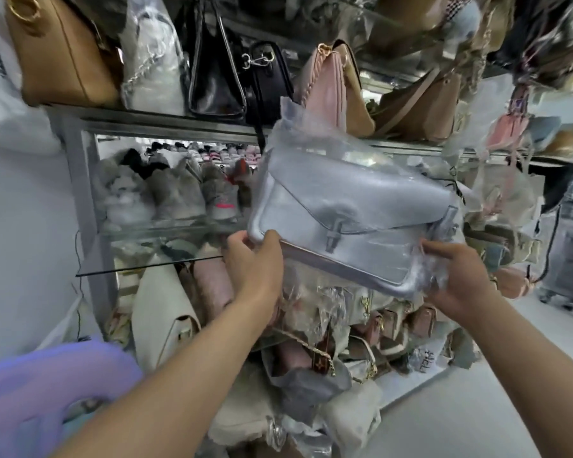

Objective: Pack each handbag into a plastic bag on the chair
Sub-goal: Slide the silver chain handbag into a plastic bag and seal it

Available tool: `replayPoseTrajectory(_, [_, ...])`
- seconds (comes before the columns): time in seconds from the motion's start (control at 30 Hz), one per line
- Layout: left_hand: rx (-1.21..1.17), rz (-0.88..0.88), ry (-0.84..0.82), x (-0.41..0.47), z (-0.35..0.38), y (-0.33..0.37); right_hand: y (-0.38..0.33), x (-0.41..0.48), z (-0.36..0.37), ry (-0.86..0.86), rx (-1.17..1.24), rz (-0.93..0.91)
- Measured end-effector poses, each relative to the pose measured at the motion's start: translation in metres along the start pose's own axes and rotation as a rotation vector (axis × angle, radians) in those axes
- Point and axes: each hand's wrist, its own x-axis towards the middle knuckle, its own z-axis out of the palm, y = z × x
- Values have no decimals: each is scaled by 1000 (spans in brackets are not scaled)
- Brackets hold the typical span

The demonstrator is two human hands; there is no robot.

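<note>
A pale blue flap handbag (351, 213) sits inside a clear plastic bag (298, 133), held up in front of the glass shelves. My left hand (255, 259) grips the bag's lower left corner through the plastic. My right hand (457, 276) pinches the lower right corner and the bunched plastic there. The plastic's open end sticks up past the handbag's top left. The purple plastic chair (47, 381) shows at the bottom left, below my left arm.
Glass shelves (153, 123) carry tan, black and pink handbags above, furry items in the middle and cream and pink bags below. More wrapped bags are piled on the floor (311, 385). Hanging bags crowd the right side. Pale floor (477, 391) lies to the right.
</note>
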Motion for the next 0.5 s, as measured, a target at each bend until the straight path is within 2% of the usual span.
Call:
replayPoseTrajectory(0.1, [0,-56,-104,10,21,1,-8,1,-7,72,48,12])
replayPoseTrajectory(0.17, [10,-96,-114,17,29,3,-15,-3,-2,46,46,15])
replayPoseTrajectory(0.27, [-36,-141,-36,26,29,8,-17,-5,16,43,40,20])
replayPoseTrajectory(0.4, [20,-121,74,41,11,26,-13,-1,41,7,13,83])
replayPoseTrajectory(0.5, [0,-172,155,72,2,33,-10,8,66,15,-9,55])
